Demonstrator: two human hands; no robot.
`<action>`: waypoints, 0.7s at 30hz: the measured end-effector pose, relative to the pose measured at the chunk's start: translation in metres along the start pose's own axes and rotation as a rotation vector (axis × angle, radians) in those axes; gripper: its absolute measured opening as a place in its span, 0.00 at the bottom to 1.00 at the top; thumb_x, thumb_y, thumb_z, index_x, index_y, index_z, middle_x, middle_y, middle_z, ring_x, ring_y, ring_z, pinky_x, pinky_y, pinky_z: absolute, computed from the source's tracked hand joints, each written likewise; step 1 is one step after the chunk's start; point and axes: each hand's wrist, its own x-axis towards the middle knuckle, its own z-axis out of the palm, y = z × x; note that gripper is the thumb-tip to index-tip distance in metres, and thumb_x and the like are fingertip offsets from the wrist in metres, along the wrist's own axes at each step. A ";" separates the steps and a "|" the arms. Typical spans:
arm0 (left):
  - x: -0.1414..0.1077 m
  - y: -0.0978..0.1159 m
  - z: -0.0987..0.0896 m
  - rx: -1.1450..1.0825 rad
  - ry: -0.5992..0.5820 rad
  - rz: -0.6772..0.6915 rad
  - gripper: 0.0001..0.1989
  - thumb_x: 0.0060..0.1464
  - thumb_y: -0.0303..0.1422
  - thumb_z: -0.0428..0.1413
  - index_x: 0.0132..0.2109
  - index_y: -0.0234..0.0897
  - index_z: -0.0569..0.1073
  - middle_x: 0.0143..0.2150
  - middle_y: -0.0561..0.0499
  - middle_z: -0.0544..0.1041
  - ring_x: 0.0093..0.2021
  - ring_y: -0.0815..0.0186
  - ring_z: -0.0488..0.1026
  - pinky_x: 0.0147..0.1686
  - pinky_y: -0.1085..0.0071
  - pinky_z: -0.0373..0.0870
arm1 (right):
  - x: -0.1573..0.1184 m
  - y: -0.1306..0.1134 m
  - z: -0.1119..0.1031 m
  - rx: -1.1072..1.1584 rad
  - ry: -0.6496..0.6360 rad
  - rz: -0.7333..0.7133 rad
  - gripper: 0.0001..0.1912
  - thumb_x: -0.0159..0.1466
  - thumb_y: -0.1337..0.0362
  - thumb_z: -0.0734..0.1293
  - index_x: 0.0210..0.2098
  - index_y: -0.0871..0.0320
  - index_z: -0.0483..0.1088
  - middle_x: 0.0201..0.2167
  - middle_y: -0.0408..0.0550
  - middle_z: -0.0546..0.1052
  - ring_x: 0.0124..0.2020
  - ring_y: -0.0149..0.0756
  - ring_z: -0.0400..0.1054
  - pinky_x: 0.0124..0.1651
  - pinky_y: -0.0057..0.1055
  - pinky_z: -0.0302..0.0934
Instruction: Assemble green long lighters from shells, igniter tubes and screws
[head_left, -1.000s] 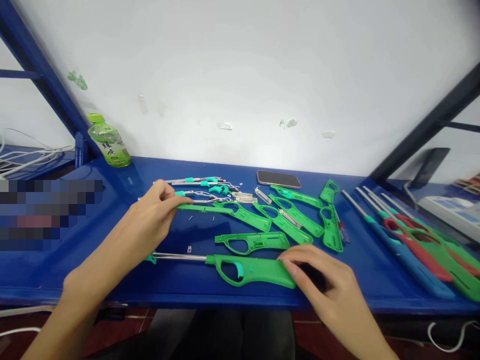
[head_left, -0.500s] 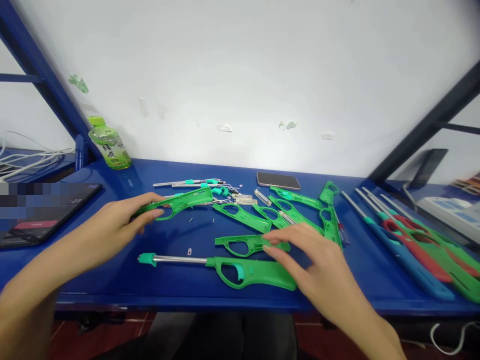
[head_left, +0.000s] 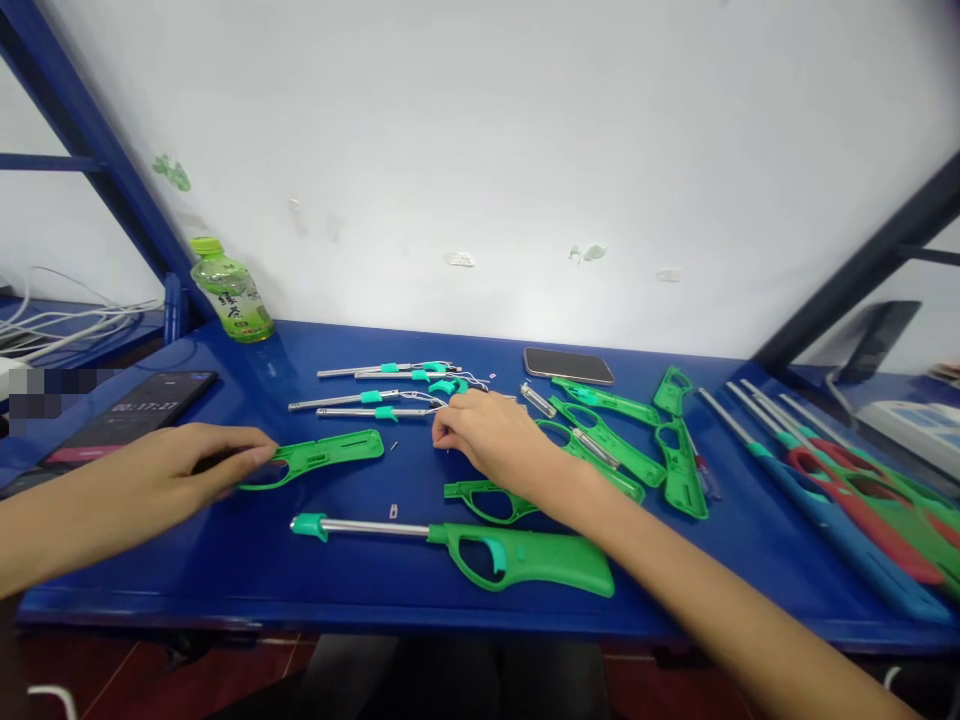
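My left hand (head_left: pixel 217 465) grips the handle end of a green half shell (head_left: pixel 330 455), its hollow inside facing up. Bent over the middle of the table, my right hand (head_left: pixel 487 435) has its fingers drawn together near a small metal pin; what they hold, if anything, is hidden. Close to it lie metal rods with teal parts and wires (head_left: pixel 375 412). Below my right hand are an open green shell (head_left: pixel 484 500) and a green lighter (head_left: pixel 525 558) with a long metal tube. A tiny pale clip (head_left: pixel 393 511) rests above that tube.
More green shells (head_left: pixel 681 465) lie right of centre, beside a screwdriver (head_left: pixel 706 478). Several blue, red and green lighters (head_left: pixel 847 500) fill the right side. A phone (head_left: pixel 568 366) lies at the back, a bottle (head_left: pixel 234 298) stands back left, and a dark device (head_left: pixel 142 410) is at left.
My left hand has lowered the green shell toward the table and moved left. My right hand has gone from the near shell up and left to the table's middle, its fingers now closed together.
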 end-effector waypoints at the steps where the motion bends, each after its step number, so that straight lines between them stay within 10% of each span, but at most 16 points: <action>1: -0.001 0.003 0.000 0.017 -0.110 -0.010 0.21 0.65 0.52 0.54 0.41 0.44 0.86 0.35 0.59 0.86 0.35 0.59 0.83 0.37 0.70 0.79 | 0.000 0.001 0.002 0.008 0.010 0.010 0.09 0.75 0.70 0.69 0.38 0.56 0.80 0.38 0.48 0.83 0.42 0.41 0.73 0.41 0.37 0.55; 10: -0.007 0.024 0.002 0.096 -0.018 0.042 0.30 0.64 0.59 0.51 0.55 0.45 0.84 0.58 0.44 0.84 0.61 0.39 0.79 0.65 0.39 0.72 | -0.019 0.006 -0.013 0.228 0.119 0.104 0.07 0.75 0.70 0.69 0.39 0.55 0.77 0.40 0.45 0.84 0.44 0.39 0.76 0.46 0.34 0.62; 16: -0.016 0.021 0.008 0.027 -0.255 0.188 0.17 0.60 0.50 0.63 0.54 0.54 0.83 0.53 0.52 0.85 0.49 0.52 0.83 0.48 0.61 0.81 | -0.042 -0.002 -0.041 0.361 0.094 0.174 0.05 0.75 0.63 0.73 0.40 0.53 0.80 0.36 0.39 0.85 0.35 0.33 0.76 0.38 0.31 0.64; 21: -0.010 0.029 0.017 0.006 -0.317 0.176 0.11 0.57 0.42 0.60 0.44 0.49 0.85 0.46 0.48 0.85 0.46 0.50 0.82 0.48 0.60 0.78 | -0.080 -0.029 -0.046 0.318 -0.074 0.168 0.18 0.63 0.44 0.80 0.45 0.47 0.83 0.41 0.40 0.84 0.40 0.39 0.77 0.39 0.34 0.65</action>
